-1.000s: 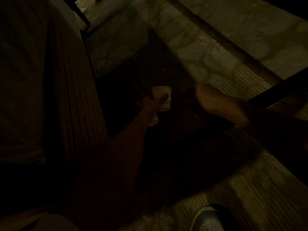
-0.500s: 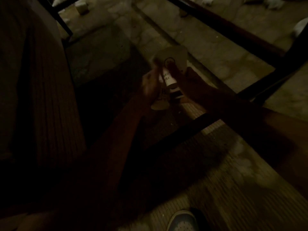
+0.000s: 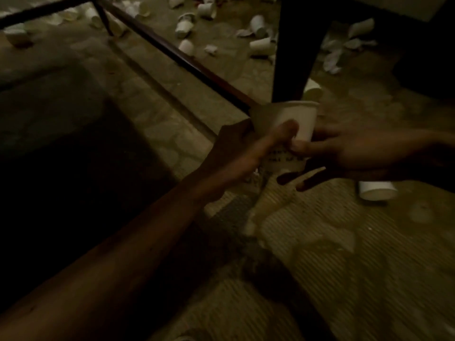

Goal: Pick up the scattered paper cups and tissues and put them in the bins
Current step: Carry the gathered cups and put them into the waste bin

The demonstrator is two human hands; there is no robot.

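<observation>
In the dim middle of the view my left hand (image 3: 242,153) grips a stack of white paper cups (image 3: 299,119), thumb across the top cup's side. My right hand (image 3: 344,153) comes in from the right and pinches the same stack lower down, its other fingers spread below. One more paper cup (image 3: 376,190) lies on its side on the floor just right of my hands. Many white cups (image 3: 183,27) and crumpled tissues (image 3: 332,61) are scattered over the far floor. No bin is visible.
A dark metal rail (image 3: 172,52) runs diagonally from the top left to my hands. A thick dark table leg (image 3: 293,57) stands behind the stack. The ribbed stone floor (image 3: 344,254) is lit at lower right; the left side lies in deep shadow.
My view has lifted from the dark floor by the bench to the littered floor ahead. My right hand has joined my left on the stack, which rose and moved right.
</observation>
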